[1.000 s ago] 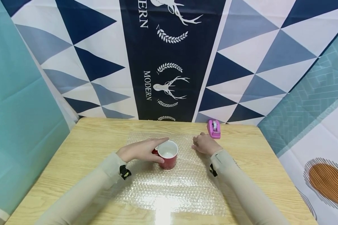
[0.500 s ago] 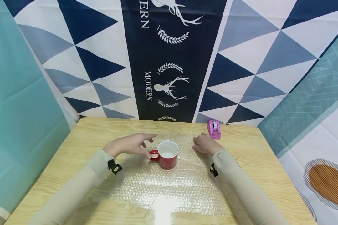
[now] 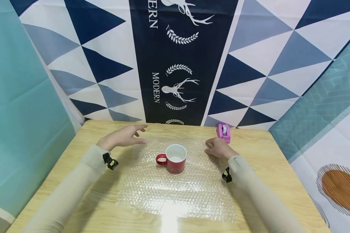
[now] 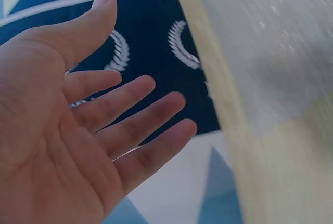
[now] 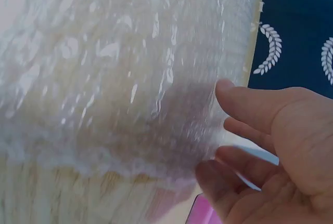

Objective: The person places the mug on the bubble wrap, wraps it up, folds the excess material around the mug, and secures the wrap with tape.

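Observation:
A red mug (image 3: 176,163) with a white inside stands upright on a sheet of bubble wrap (image 3: 175,194), its handle pointing left. My left hand (image 3: 121,137) is raised near the sheet's far left corner, apart from the mug. In the left wrist view its fingers (image 4: 151,146) are spread and the palm holds nothing. At the sheet's far right corner is my right hand (image 3: 220,148), fingers loosely bent. The right wrist view shows a gap between its thumb (image 5: 244,102) and fingers, beside the wrap's edge; whether they touch the wrap I cannot tell.
A pink tape dispenser (image 3: 224,132) stands at the table's back edge, just beyond the right hand. The wooden table (image 3: 96,194) meets a patterned cloth wall (image 3: 175,64) behind and cloth hangings at both sides.
My left hand has let go of the mug and moved left and away toward the sheet's far left corner. The mug stays on the wrap; the right hand has barely moved.

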The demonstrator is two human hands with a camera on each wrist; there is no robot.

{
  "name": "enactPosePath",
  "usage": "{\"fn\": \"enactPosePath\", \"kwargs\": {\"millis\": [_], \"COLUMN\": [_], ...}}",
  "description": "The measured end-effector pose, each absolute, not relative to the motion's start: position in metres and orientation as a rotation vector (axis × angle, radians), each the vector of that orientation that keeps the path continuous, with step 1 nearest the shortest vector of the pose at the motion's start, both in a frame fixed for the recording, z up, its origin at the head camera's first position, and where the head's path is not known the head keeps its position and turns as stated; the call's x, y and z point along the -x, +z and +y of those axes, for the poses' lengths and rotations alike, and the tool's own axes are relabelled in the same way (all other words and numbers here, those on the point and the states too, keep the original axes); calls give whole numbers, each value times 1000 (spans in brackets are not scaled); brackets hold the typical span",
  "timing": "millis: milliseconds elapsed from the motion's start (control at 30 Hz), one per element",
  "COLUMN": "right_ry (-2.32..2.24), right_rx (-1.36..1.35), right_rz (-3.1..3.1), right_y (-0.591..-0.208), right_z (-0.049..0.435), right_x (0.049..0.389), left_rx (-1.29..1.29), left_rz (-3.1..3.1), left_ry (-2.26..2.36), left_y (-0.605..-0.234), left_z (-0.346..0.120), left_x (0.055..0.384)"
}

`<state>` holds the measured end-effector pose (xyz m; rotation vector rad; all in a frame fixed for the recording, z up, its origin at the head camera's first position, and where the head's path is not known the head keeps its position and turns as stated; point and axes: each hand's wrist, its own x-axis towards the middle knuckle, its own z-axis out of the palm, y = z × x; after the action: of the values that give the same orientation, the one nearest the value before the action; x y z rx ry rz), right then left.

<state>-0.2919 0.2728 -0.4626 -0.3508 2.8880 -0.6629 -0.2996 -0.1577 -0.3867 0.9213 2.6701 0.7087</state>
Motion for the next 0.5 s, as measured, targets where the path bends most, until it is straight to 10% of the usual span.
{"fn": "enactPosePath", "kwargs": {"millis": [500], "right_ry": [-902], "right_rx": [324], "right_rz": [2959], "right_y": [-477], "right_z": [298], "right_x": [299], "left_rx": [-501], "left_rz": [2882], "left_ry": [654], "left_y": [-431], "left_z": [-174], "left_x": [332]}}
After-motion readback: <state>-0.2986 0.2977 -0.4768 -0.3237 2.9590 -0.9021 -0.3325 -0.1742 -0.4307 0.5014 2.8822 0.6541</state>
